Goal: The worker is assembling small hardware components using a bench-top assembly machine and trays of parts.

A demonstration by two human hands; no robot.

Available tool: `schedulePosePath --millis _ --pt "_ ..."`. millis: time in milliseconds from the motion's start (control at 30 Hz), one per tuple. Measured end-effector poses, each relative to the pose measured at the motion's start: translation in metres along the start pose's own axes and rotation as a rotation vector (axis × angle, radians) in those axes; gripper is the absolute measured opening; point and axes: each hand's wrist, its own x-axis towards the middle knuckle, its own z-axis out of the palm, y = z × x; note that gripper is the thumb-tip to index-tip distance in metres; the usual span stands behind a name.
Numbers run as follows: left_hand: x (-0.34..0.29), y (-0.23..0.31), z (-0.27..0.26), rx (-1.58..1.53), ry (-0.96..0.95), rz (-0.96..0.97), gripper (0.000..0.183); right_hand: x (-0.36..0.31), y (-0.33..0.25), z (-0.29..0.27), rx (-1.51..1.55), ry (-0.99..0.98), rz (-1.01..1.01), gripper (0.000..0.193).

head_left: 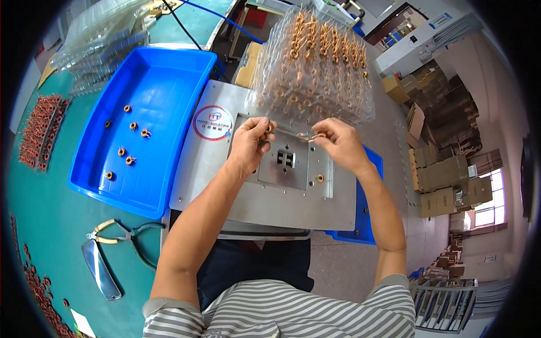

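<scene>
Above the metal machine plate [225,191], my left hand [251,143] is closed with its fingertips pinching a small copper-wound ring coil [270,129]. My right hand [344,146] also pinches a coil [319,136], whose thin wire ends point toward the left hand. The two hands are a short way apart, palms partly hiding what they grip. Between and below them lies a square inset plate [276,179] with dark slots [285,159] in its middle. One loose coil [320,178] rests on the machine to the right of that inset.
A blue tray [194,62] with several coils stands at left; another blue bin [373,160] sits low at right. Clear plastic trays [313,84] full of coils are stacked behind. Pliers [106,231] and a dark phone-like slab [100,270] lie on the green table [51,197].
</scene>
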Motion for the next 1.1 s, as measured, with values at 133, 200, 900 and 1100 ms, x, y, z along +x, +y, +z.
schedulePosePath --millis 133,200,900,1100 --pt "-0.002 -0.002 -0.004 -0.026 -0.025 -0.031 0.014 -0.010 0.004 0.029 -0.018 -0.108 0.052 0.020" --pt "-0.003 -0.002 -0.008 -0.014 -0.022 -0.031 0.014 -0.010 0.006 0.038 -0.060 -0.165 0.040 0.018" --pt "-0.010 0.002 -0.007 0.030 -0.005 -0.054 0.015 -0.007 0.027 0.094 -0.149 -0.200 -0.102 0.012" --pt "-0.009 0.003 -0.008 0.044 -0.012 -0.069 0.016 -0.003 0.026 0.097 -0.219 -0.207 -0.120 0.013"
